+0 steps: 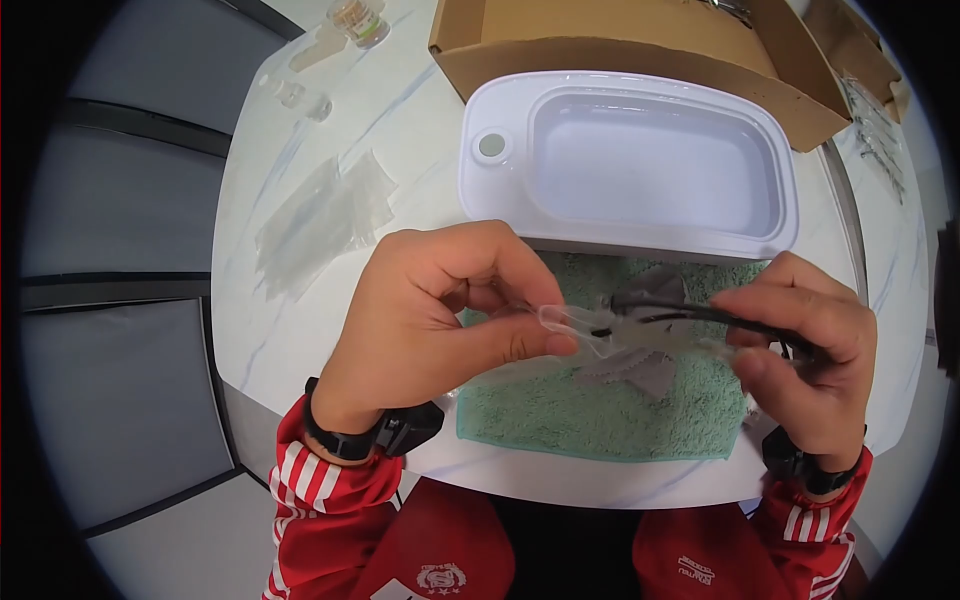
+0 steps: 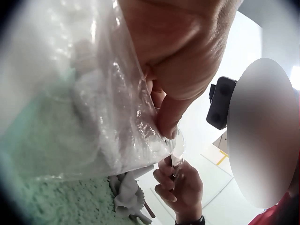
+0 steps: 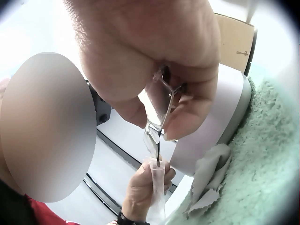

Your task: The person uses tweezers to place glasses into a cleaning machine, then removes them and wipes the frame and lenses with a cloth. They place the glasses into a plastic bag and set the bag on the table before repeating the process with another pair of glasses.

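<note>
My left hand [image 1: 430,310] pinches a clear plastic bag [image 2: 117,136] near its mouth, thumb against fingers. The bag hangs from the hand and shows large in the left wrist view. In my right hand [image 1: 815,335] is a pair of eyeglasses [image 1: 675,310] with dark temples, gripped between thumb and fingers at the frame. Its temple tips point left, right at the bag's mouth. A lens [image 3: 159,96] shows between the right fingers in the right wrist view. Below the hands, a grey cleaning cloth [image 1: 640,372] lies on a green towel [image 1: 590,430].
Behind the towel stands a white basin [image 1: 630,240] with a cardboard box [image 1: 600,60] beyond it. More clear bags [image 1: 315,225] lie at the left of the marble-patterned table [image 1: 420,130]. A small clear bottle [image 1: 300,98] and a labelled jar [image 1: 358,22] are at the back left.
</note>
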Available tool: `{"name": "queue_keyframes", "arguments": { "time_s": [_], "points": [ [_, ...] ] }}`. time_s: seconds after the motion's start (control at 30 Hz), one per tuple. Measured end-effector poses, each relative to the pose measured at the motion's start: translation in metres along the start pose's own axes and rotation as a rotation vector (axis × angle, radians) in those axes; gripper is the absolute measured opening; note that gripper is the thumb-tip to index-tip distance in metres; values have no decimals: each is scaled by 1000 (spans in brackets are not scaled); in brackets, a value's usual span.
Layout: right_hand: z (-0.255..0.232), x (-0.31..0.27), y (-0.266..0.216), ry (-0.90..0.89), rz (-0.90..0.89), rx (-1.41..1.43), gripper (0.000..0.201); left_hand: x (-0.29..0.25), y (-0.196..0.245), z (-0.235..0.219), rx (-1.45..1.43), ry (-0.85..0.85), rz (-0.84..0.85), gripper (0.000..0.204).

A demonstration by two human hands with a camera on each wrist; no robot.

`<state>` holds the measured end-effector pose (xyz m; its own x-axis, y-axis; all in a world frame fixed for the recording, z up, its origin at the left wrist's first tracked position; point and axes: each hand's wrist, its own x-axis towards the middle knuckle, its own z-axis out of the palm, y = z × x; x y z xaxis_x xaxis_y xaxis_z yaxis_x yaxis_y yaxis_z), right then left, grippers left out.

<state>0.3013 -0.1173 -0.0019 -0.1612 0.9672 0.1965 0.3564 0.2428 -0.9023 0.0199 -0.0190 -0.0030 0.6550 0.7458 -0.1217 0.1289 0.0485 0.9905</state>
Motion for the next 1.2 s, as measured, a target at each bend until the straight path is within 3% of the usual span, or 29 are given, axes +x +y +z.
{"name": "queue_keyframes", "arguments": {
  "time_s": [0.1,0.43,0.5,0.53,0.6,0.63,0.77,0.87,1.0,1.07,1.1,1.17,1.2],
  "points": [
    [5,1,-3,-27,46,38,35,0,2,3,112,-4,-40,21],
    [13,2,-5,-61,75,-65,38,1,6,25,380,-110,62,30],
    [16,3,-7,-142,18,-53,61,-1,7,32,403,-141,78,30],
    [23,1,-6,-132,31,-58,61,-1,6,36,405,-181,131,30],
    [40,-2,2,-65,-71,84,91,-4,3,43,399,-234,189,30],
    [44,-3,3,-155,-107,178,106,-6,1,46,357,-251,199,27],
    [47,9,9,-166,-152,282,115,9,7,65,247,-232,175,25],
    [60,6,8,-63,-110,428,114,8,8,66,255,-206,190,23],
    [51,-2,11,-29,-159,379,109,5,7,66,252,-204,116,18],
    [43,-3,6,-45,-35,290,87,3,-4,63,-30,-17,57,13],
    [40,-2,2,-48,-46,290,87,4,1,56,19,-28,58,10],
    [35,-2,-5,-85,116,195,50,2,4,53,12,-18,24,10],
    [35,-2,-8,-88,111,195,50,2,4,52,-3,-16,-18,10]
  ]
}}
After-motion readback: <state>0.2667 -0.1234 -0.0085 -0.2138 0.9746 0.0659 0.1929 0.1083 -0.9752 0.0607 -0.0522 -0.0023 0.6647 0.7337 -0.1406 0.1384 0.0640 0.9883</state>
